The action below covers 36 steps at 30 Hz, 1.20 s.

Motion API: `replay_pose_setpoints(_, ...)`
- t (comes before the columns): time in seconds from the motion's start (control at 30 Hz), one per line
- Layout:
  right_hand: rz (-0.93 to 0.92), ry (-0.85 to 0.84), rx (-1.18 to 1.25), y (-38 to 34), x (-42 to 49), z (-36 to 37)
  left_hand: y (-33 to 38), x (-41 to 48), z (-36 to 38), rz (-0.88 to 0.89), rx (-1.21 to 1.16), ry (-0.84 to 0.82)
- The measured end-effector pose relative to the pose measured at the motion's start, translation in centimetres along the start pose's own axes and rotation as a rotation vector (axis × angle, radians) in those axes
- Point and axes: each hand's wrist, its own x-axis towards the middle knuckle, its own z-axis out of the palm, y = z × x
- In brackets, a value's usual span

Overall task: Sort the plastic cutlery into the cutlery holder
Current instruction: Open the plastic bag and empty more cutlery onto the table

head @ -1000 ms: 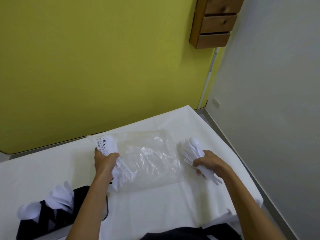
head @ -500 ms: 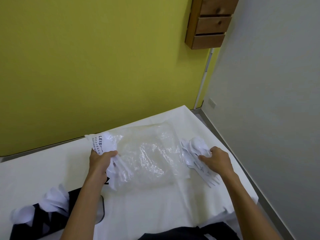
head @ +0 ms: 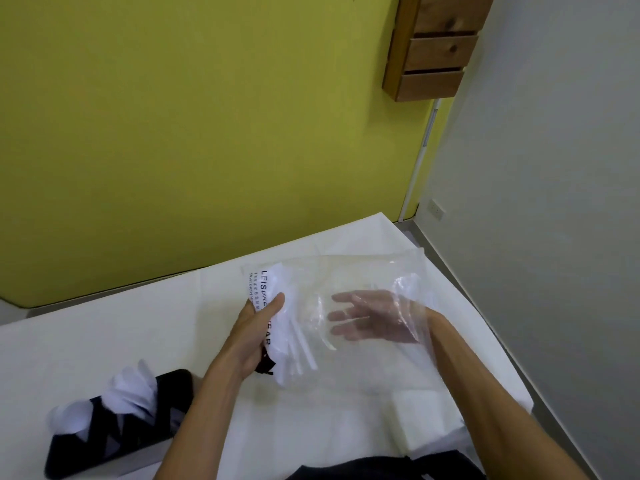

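Left hand (head: pixel 250 337) pinching printed end of clear bag (head: pixel 349 268), right hand (head: pixel 375 320) inside it, fingers spread, black cutlery holder (head: pixel 169 388) at 8 o'clock

One view only: wide-angle camera worn on the head, sited above the near edge of the white table (head: pixel 104 341), facing forward and down. The left hand (head: pixel 252 334) and right hand (head: pixel 374 322) sit mid-frame, close below the lens. Yellow wall (head: pixel 207 133) ahead, grey wall (head: pixel 554 237) at right
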Motion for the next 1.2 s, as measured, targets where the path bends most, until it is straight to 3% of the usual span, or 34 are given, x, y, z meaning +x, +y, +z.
replay_pose_setpoints(0.07, 0.080, -0.127, -0.010, 0.8, 1.3, 0.5, -0.3, -0.3, 0.7, -0.060, -0.009, -0.116)
replay_pose_setpoints(0.23, 0.275, -0.153, -0.198, 2.5, 2.8, 1.8, -1.8, -0.3, 1.3, -0.173, 0.018, -0.191)
replay_pose_setpoints(0.43, 0.209, 0.110, -0.298, 4.4, 3.6, 4.0, -2.2, -1.1, 2.4, -0.238, -0.169, -0.184)
replay_pose_setpoints(0.53, 0.124, 0.161, -0.235, 4.7, 3.6, 5.0, -2.1, -0.9, 2.2, -0.145, -0.169, -0.042)
replay_pose_setpoints(0.7, 0.020, 0.137, -0.008, 4.9, 3.7, 7.1, -2.3, -0.5, 2.3, 0.037, 0.045, 0.153)
replay_pose_setpoints(0.87, 0.024, 0.164, 0.129, 5.4, 4.1, 7.8, -2.4, -0.6, 2.1, 0.197, 0.256, 0.186)
replay_pose_setpoints(1.03, -0.035, 0.074, 0.171, 5.4, 4.5, 7.6, -2.6, -0.6, 1.5, 0.289, 0.453, 0.254)
replay_pose_setpoints(1.2, -0.010, 0.275, 0.190, 4.7, 4.9, 7.1, -1.3, -0.7, 0.1, 0.359, 0.488, 0.373)
